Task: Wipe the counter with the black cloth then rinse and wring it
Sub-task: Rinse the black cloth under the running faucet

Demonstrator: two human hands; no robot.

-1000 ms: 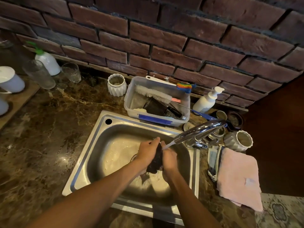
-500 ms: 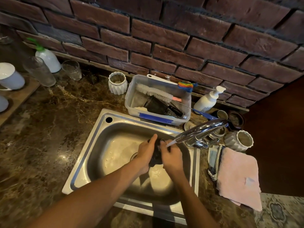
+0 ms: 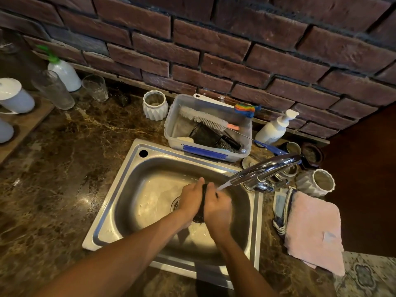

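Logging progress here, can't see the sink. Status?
Left hand and right hand both clamped on black cloth, over sink. Faucet running onto cloth. Nothing in the way.

Brown marble counter (image 3: 64, 179), steel sink (image 3: 111, 211) set into it. Far left: wooden board (image 3: 25, 123), white spray bottle (image 3: 65, 75), two clear glasses (image 3: 53, 90) (image 3: 95, 87). Far centre: white ribbed jar (image 3: 155, 105); clear plastic tub (image 3: 206, 152) at the sink's far rim. Far right: white pump bottle (image 3: 273, 129), second white ribbed jar (image 3: 315, 183). Right of the sink: pink towel (image 3: 315, 232), just beside a folded striped cloth (image 3: 280, 209).
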